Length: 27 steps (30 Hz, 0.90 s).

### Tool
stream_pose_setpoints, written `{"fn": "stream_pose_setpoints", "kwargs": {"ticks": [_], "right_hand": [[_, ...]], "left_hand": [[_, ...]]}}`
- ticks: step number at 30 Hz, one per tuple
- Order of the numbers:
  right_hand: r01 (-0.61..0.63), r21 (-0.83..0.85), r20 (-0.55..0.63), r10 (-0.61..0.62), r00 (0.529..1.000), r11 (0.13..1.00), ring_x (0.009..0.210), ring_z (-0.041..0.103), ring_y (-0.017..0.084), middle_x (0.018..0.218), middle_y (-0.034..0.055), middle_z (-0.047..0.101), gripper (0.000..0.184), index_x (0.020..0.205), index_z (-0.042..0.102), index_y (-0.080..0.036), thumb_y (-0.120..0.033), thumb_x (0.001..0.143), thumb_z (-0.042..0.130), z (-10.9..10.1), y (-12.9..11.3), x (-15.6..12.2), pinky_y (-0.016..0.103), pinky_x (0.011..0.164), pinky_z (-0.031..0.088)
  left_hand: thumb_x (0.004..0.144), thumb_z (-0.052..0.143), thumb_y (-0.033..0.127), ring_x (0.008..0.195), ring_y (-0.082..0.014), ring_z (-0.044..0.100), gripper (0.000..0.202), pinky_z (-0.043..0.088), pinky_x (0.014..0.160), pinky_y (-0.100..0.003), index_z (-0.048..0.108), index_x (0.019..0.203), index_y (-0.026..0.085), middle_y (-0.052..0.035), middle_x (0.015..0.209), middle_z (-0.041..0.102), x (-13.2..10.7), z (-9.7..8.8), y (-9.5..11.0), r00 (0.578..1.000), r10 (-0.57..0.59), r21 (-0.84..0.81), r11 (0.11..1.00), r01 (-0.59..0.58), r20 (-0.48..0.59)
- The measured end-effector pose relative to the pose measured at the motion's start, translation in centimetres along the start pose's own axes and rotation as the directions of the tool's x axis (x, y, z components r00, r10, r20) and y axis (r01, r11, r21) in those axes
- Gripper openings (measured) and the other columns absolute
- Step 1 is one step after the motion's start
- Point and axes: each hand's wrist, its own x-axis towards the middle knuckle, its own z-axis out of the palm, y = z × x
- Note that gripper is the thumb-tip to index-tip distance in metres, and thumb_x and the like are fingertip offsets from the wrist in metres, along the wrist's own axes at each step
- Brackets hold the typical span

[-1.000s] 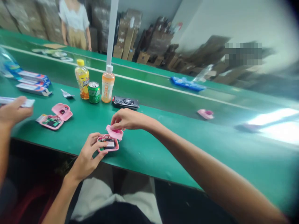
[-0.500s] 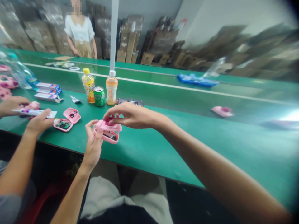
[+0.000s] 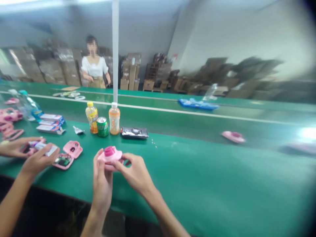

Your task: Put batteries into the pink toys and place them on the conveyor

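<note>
Between my two hands is a pink toy camera with a raised magenta lens ring facing up. My left hand grips its left side, thumb in front. My right hand pinches its right edge between thumb and fingers. The front cover lies over the lower shell; I cannot tell whether the two halves are fully closed. To the left, an opened pink camera case shows a green circuit board. Beside it, a co-worker's hands hold a white tube and a pink part.
A yellow-capped bottle, a green can, an orange drink bottle and a black device stand beyond my hands. Small boxes and pink parts lie left. Another pink piece is on the right. A person stands opposite.
The cover has come down over the pink shell, which gaped open before. My right hand has moved from on top to the right edge. The view has tilted up.
</note>
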Motion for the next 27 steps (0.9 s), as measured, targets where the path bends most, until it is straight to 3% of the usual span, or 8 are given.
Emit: {"fn": "stream_pose_setpoints", "kwargs": {"ticks": [2, 4, 8, 13, 16, 22, 25, 27], "right_hand": [[0.018, 0.116, -0.098, -0.007, 0.995, 0.993, 0.073, 0.069, 0.019, 0.081, 0.0019, 0.075, 0.023, 0.092, 0.079, -0.018, -0.037, 0.096, 0.067, 1.0, 0.7, -0.1, 0.025, 0.064, 0.052], [0.103, 0.162, -0.197, -0.071, 0.978, 0.981, 0.083, 0.071, 0.021, 0.093, 0.0045, 0.076, 0.027, 0.098, 0.08, -0.022, -0.04, 0.1, 0.061, 1.6, 1.5, -0.2, 0.027, 0.071, 0.057], [0.285, -0.016, -0.321, -0.275, 0.906, 0.958, 0.093, 0.073, 0.021, 0.114, 0.0097, 0.072, 0.039, 0.097, 0.081, -0.024, -0.04, 0.107, 0.046, 1.7, 3.3, -0.5, 0.031, 0.084, 0.062], [0.298, -0.111, -0.341, -0.318, 0.885, 0.948, 0.096, 0.074, 0.021, 0.124, 0.0129, 0.068, 0.034, 0.1, 0.078, -0.021, -0.036, 0.107, 0.048, 1.1, 4.6, -1.2, 0.032, 0.085, 0.064], [0.291, -0.071, -0.339, -0.297, 0.893, 0.954, 0.108, 0.071, 0.024, 0.141, 0.0178, 0.058, 0.026, 0.104, 0.078, -0.019, -0.036, 0.103, 0.058, 0.9, 4.8, -1.8, 0.036, 0.093, 0.062], [0.242, -0.017, -0.329, -0.233, 0.915, 0.97, 0.115, 0.07, 0.026, 0.134, 0.0161, 0.066, 0.018, 0.108, 0.077, -0.018, -0.029, 0.097, 0.068, 0.7, 5.6, -2.4, 0.039, 0.1, 0.06], [0.226, -0.015, -0.327, -0.219, 0.919, 0.974, 0.121, 0.067, 0.029, 0.136, 0.016, 0.066, 0.017, 0.109, 0.077, -0.019, -0.028, 0.095, 0.071, 0.8, 6.2, -2.5, 0.041, 0.103, 0.057], [0.219, 0.02, -0.322, -0.2, 0.925, 0.976, 0.125, 0.065, 0.029, 0.136, 0.0152, 0.065, 0.017, 0.109, 0.077, -0.019, -0.028, 0.096, 0.071, 1.0, 6.6, -2.6, 0.04, 0.105, 0.056]], "left_hand": [[0.081, 0.081, 0.029, 0.117, -0.0297, 0.071, 0.049, 0.066, 0.087, -0.041, 0.064, 0.125, 0.043, -0.0027, 0.129, 0.071, 0.6, 2.6, 3.1, 0.999, 0.048, 0.03, 0.998, -0.048, -0.015], [0.077, 0.084, 0.028, 0.115, -0.0337, 0.072, 0.06, 0.069, 0.082, -0.046, 0.062, 0.128, 0.052, 0.0005, 0.128, 0.073, 1.5, 3.7, 4.5, 0.995, 0.092, 0.065, 0.994, -0.09, -0.031], [0.075, 0.083, 0.028, 0.112, -0.0383, 0.072, 0.069, 0.07, 0.072, -0.051, 0.058, 0.131, 0.059, 0.0032, 0.125, 0.074, 3.1, 3.7, 5.0, 0.99, 0.138, 0.094, 0.986, -0.135, -0.028], [0.074, 0.083, 0.027, 0.112, -0.0393, 0.072, 0.068, 0.07, 0.071, -0.053, 0.058, 0.13, 0.056, 0.003, 0.125, 0.074, 3.3, 4.2, 5.2, 0.99, 0.14, 0.077, 0.988, -0.137, -0.032], [0.079, 0.081, 0.027, 0.11, -0.0359, 0.074, 0.055, 0.071, 0.076, -0.049, 0.062, 0.124, 0.05, 0.0014, 0.125, 0.074, 2.6, 4.5, 5.0, 0.999, 0.017, 0.028, 0.999, -0.016, -0.035], [0.091, 0.073, 0.031, 0.111, -0.027, 0.074, 0.037, 0.07, 0.083, -0.041, 0.059, 0.124, 0.041, -0.0005, 0.126, 0.073, 1.1, 5.5, 4.4, 0.978, -0.211, -0.222, 0.953, 0.205, 0.0], [0.095, 0.069, 0.037, 0.112, -0.0264, 0.073, 0.036, 0.069, 0.086, -0.041, 0.057, 0.128, 0.038, -0.0007, 0.122, 0.074, 0.9, 6.4, 4.3, 0.923, -0.385, -0.483, 0.806, 0.343, 0.013], [0.097, 0.063, 0.043, 0.114, -0.0267, 0.073, 0.036, 0.068, 0.087, -0.041, 0.056, 0.132, 0.037, -0.0004, 0.122, 0.075, 0.9, 6.8, 4.2, 0.839, -0.542, -0.628, 0.64, 0.444, 0.041]]}}
